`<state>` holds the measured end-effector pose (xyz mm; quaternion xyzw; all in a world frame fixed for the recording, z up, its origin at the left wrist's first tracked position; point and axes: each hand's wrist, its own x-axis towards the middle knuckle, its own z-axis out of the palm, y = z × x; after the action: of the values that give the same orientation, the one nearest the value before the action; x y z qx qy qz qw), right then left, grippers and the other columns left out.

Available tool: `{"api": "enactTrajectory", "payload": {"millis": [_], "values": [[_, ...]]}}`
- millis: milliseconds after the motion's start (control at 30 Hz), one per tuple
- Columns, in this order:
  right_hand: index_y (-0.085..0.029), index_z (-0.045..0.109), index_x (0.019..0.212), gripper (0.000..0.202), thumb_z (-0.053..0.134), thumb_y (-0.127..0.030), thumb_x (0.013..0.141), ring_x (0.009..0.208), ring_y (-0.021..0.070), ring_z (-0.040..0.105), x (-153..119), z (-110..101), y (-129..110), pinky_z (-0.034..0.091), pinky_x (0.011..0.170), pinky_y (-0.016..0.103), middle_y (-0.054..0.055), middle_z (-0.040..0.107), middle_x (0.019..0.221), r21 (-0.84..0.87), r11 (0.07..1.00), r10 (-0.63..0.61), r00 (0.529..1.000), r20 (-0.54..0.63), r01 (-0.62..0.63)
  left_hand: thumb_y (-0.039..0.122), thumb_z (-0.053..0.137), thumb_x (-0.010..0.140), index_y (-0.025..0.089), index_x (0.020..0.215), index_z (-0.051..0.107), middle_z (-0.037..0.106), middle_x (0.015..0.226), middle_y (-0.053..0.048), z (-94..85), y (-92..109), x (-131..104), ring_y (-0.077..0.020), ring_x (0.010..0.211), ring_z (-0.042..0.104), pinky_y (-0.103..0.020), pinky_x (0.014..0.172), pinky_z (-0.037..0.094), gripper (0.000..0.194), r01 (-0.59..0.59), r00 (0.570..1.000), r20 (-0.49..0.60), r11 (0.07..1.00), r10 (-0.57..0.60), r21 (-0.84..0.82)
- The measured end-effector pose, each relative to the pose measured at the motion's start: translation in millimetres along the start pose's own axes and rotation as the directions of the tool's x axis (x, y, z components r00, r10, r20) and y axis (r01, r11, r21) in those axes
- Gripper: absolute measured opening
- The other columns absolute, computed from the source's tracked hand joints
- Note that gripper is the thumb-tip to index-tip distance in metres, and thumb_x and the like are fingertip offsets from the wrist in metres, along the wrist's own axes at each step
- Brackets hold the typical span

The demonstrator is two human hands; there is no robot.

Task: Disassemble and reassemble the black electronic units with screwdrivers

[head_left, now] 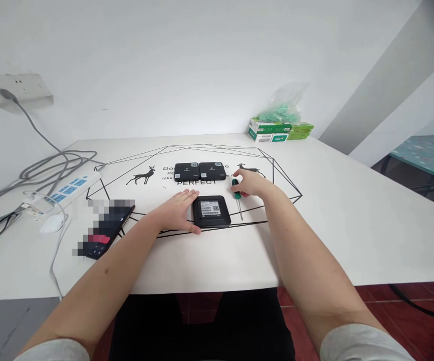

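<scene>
While right fingers [241, 172] hold one screwdriver [237, 194], three black boxes [211, 210] lie flat.

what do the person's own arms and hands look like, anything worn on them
The left hand and right hand are bare, with no gloves, rings or watches showing. Light grey sleeves end near the elbows, leaving the forearms uncovered.

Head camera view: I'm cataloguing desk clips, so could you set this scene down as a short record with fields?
Left hand: spread against the labelled black box, at its left side
Right hand: fingers around the green handle of the screwdriver
Screwdriver tip: toward the person
Beyond the box: two black devices, side by side
Left side: phone, power strip
Far right: cartons under a plastic bag
</scene>
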<state>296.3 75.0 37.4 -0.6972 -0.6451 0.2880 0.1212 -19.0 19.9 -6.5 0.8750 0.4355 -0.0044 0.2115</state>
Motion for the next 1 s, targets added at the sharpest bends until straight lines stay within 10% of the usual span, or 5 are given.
{"api": "enactTrajectory", "payload": {"millis": [167, 467, 733, 900, 1000], "values": [[-0.013, 0.063, 0.140, 0.054, 0.075, -0.043, 0.097, 0.114, 0.0328, 0.074, 24, -5, 29, 0.057, 0.089, 0.041, 0.026, 0.073, 0.134, 0.020, 0.991, 0.134, 0.924, -0.358, -0.136, 0.093, 0.074, 0.076, 0.013, 0.181, 0.009, 0.006, 0.186, -0.022, -1.0, 4, -2, -0.0453, 0.173, 0.006, -0.057, 0.140, 0.013, 0.148, 0.008, 1.000, -0.005, 1.000, -0.008, 0.001], [-0.018, 0.070, 0.079, 0.020, 0.083, -0.030, 0.090, 0.073, 0.0208, 0.064, 21, -3, 22, 0.053, 0.073, 0.037, 0.007, 0.069, 0.070, 0.232, 0.973, 0.067, 0.955, -0.289, 0.001, 0.081, 0.062, 0.096, 0.014, 0.173, 0.040, 0.028, 0.183, -0.019, -1.0, 1, -3, -0.0406, 0.171, 0.024, -0.054, 0.139, 0.020, 0.104, -0.032, 0.968, -0.245, 0.942, -0.054, -0.334], [-0.019, 0.079, 0.104, 0.014, 0.075, -0.022, 0.091, 0.078, 0.0156, 0.070, -40, 76, -78, 0.059, 0.081, 0.033, 0.003, 0.079, 0.089, 0.426, 0.731, -0.523, 0.839, -0.153, 0.533, 0.051, 0.081, 0.100, 0.019, 0.132, 0.063, 0.078, 0.128, -0.018, -2.5, 12, 9, -0.0322, 0.122, 0.077, -0.056, 0.111, 0.058, 0.048, -0.337, 0.854, -0.362, 0.133, -0.374, -0.932], [-0.020, 0.074, 0.135, 0.043, 0.071, -0.039, 0.097, 0.111, 0.0249, 0.074, -37, 71, -63, 0.061, 0.101, 0.044, 0.013, 0.076, 0.133, 0.268, 0.717, -0.656, 0.753, -0.055, 0.644, 0.026, 0.081, 0.102, 0.019, 0.111, 0.059, 0.080, 0.114, -0.013, -13.9, 3, 7, -0.0251, 0.100, 0.083, -0.051, 0.105, 0.063, 0.024, -0.377, 0.756, -0.314, 0.010, -0.574, -0.926], [-0.025, 0.056, 0.161, 0.106, 0.095, -0.061, 0.069, 0.145, 0.0394, 0.060, -26, 43, -34, 0.054, 0.120, 0.054, 0.015, 0.060, 0.163, 0.067, 0.731, -0.664, 0.685, 0.299, 0.679, 0.023, 0.074, 0.107, 0.020, 0.109, 0.056, 0.080, 0.111, -0.012, -22.4, -6, 7, -0.0232, 0.092, 0.084, -0.048, 0.102, 0.065, 0.018, -0.439, 0.637, -0.307, -0.006, -0.707, -0.898]]}}
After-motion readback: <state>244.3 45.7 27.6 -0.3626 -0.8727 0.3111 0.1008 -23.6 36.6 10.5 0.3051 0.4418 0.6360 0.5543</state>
